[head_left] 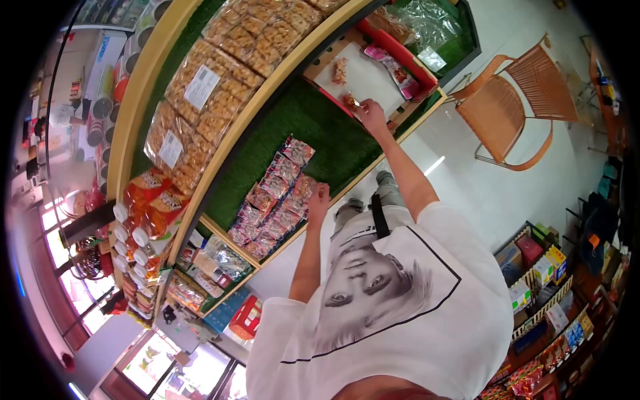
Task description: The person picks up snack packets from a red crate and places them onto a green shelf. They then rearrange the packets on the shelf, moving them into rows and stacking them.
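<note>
My right hand (pixel 371 115) reaches over a shallow red-edged cardboard box (pixel 427 79). Its fingers are closed on a small snack packet (pixel 351 101), held above the box's pale bottom. Another small packet (pixel 340 71) and a pink pouch (pixel 393 70) lie in the box. My left hand (pixel 319 198) is at the right side of several small clear-and-red snack packets (pixel 270 210), laid in rows on green turf matting (pixel 267 147). Its fingers are curled beside the nearest packet (pixel 305 189); what they pinch, if anything, is too small to make out.
Large clear bags of brown snacks (pixel 230 73) fill the raised shelf behind a wooden rim (pixel 240 127). Orange-filled bottles (pixel 143 213) stand at its left end. A wicker chair (pixel 493 110) is at upper right. Boxed goods (pixel 547 267) occupy racks at lower right.
</note>
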Motion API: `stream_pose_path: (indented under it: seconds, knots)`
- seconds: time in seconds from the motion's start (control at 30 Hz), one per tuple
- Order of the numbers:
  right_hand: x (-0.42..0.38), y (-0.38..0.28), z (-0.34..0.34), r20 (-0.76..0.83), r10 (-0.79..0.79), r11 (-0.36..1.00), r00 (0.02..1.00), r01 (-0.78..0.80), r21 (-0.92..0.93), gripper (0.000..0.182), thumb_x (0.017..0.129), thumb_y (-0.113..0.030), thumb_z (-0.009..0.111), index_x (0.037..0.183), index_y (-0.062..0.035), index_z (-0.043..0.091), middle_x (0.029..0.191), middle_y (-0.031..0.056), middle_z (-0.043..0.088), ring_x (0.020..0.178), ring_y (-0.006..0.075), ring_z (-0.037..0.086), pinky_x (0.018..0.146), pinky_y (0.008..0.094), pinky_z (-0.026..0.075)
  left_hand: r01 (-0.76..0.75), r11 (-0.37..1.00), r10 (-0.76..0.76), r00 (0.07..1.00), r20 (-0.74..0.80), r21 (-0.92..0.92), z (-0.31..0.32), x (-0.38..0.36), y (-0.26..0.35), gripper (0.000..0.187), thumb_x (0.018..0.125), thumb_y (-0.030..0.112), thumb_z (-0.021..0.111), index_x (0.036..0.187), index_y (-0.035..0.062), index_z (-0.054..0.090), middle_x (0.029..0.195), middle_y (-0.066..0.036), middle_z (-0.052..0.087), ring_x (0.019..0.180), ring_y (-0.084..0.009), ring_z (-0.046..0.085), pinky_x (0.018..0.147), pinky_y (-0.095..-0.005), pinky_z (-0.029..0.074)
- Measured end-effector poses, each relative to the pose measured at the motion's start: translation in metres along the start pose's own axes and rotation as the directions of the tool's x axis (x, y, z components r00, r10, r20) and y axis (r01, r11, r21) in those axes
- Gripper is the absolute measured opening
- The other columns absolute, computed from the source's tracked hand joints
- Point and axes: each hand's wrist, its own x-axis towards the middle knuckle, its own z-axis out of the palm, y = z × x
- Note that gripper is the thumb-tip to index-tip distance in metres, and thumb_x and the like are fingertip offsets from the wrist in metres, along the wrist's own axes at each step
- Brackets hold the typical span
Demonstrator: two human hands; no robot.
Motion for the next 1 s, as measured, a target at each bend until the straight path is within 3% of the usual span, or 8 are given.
stream_pose_path:
  seconds: [0.07, 0.17, 0.23, 0.4, 0.6, 0.73, 0.93, 1.0]
  knots:
    - [0.013, 0.022, 0.027, -0.015, -0.008, 0.985, 1.0, 0.006, -0.173, 0.043, 0.078, -0.024, 0.065, 0.114, -0.0018, 0.056, 0.098, 0.0202, 0.062, 0.081, 0.0354, 0.061, 0.077, 0.043, 0.05, -0.053, 0.998, 0.053, 0.999, 0.004, 0.036, 0.013, -0.001, 0.002, 0.021, 0.093, 0.022, 0.054, 0.099, 0.0024, 0.059, 0.071, -0.01, 0.061, 0.061, -0.0136, 0.06, 0.057, -0.0286, 0.048]
    - [0.022, 0.035, 0.042, 0.065, 0.076, 0.97, 0.995, -0.058, -0.237, 0.056, 0.075, -0.03, 0.068, 0.122, -0.0069, 0.049, 0.116, 0.0206, 0.052, 0.1, 0.0418, 0.053, 0.085, 0.0479, 0.048, -0.115, 0.99, 0.11, 0.992, 0.066, 0.08, 0.034, -0.006, 0.035, 0.02, 0.093, 0.021, 0.054, 0.1, 0.0031, 0.06, 0.07, -0.009, 0.06, 0.061, -0.0133, 0.059, 0.057, -0.0281, 0.047]
    - [0.024, 0.026, 0.039, 0.106, 0.15, 0.953, 0.983, -0.115, -0.28, 0.055, 0.075, -0.031, 0.068, 0.122, -0.0076, 0.049, 0.116, 0.0195, 0.052, 0.108, 0.04, 0.048, 0.085, 0.0478, 0.047, 0.01, 0.999, -0.015, 0.99, 0.142, 0.031, 0.049, -0.003, 0.042, 0.02, 0.094, 0.021, 0.053, 0.1, 0.0033, 0.06, 0.07, -0.008, 0.059, 0.061, -0.0129, 0.059, 0.057, -0.0283, 0.046]
    - [0.031, 0.027, 0.042, 0.158, 0.242, 0.929, 0.957, -0.182, -0.321, 0.05, 0.075, -0.032, 0.069, 0.115, -0.0058, 0.053, 0.11, 0.0183, 0.054, 0.103, 0.0392, 0.052, 0.084, 0.0464, 0.048, 0.077, 0.996, -0.072, 0.991, 0.117, -0.04, 0.059, 0.006, 0.068, 0.022, 0.095, 0.02, 0.051, 0.101, 0.0014, 0.06, 0.069, -0.006, 0.06, 0.062, -0.0105, 0.057, 0.058, -0.0242, 0.045]
    - [0.042, 0.04, 0.033, 0.279, 0.184, 0.983, 0.942, -0.177, -0.05, 0.04, 0.075, -0.03, 0.068, 0.101, 0.0, 0.063, 0.087, 0.0193, 0.066, 0.083, 0.0315, 0.064, 0.077, 0.0386, 0.05, 0.088, 0.976, -0.079, 0.995, 0.054, -0.2, 0.056, 0.019, 0.094, 0.025, 0.096, 0.023, 0.05, 0.105, 0.0015, 0.059, 0.074, -0.006, 0.062, 0.066, -0.0123, 0.058, 0.063, -0.0262, 0.047]
    - [0.026, 0.022, 0.004, 0.255, 0.153, 0.984, 0.955, -0.17, 0.045, 0.047, 0.073, -0.033, 0.07, 0.103, 0.0024, 0.062, 0.084, 0.0174, 0.068, 0.077, 0.0252, 0.066, 0.07, 0.0341, 0.05, 0.14, 0.95, -0.137, 0.99, 0.032, -0.28, 0.052, 0.029, 0.108, 0.026, 0.097, 0.024, 0.049, 0.106, 0.0016, 0.058, 0.078, -0.007, 0.062, 0.068, -0.0132, 0.059, 0.065, -0.0265, 0.048]
    - [-0.007, -0.004, -0.04, 0.298, 0.2, 0.908, 0.933, -0.291, 0.302, 0.043, 0.076, -0.03, 0.073, 0.098, 0.0046, 0.058, 0.083, 0.015, 0.066, 0.077, 0.0205, 0.064, 0.068, 0.0325, 0.05, 0.184, 0.94, -0.141, 0.976, 0.164, -0.288, 0.058, 0.059, 0.119, 0.029, 0.095, 0.028, 0.049, 0.112, 0.0053, 0.057, 0.09, -0.006, 0.063, 0.072, -0.0136, 0.059, 0.065, -0.0269, 0.048]
    - [-0.013, 0.038, -0.017, 0.237, 0.154, 0.909, 0.959, -0.231, 0.346, 0.044, 0.078, -0.027, 0.073, 0.102, 0.0048, 0.055, 0.085, 0.0142, 0.064, 0.076, 0.02, 0.063, 0.066, 0.0311, 0.05, 0.244, 0.921, -0.165, 0.95, 0.265, -0.305, 0.061, 0.068, 0.121, 0.041, 0.095, 0.038, 0.047, 0.123, 0.0085, 0.051, 0.105, -0.005, 0.059, 0.08, -0.0105, 0.058, 0.069, -0.0256, 0.047]
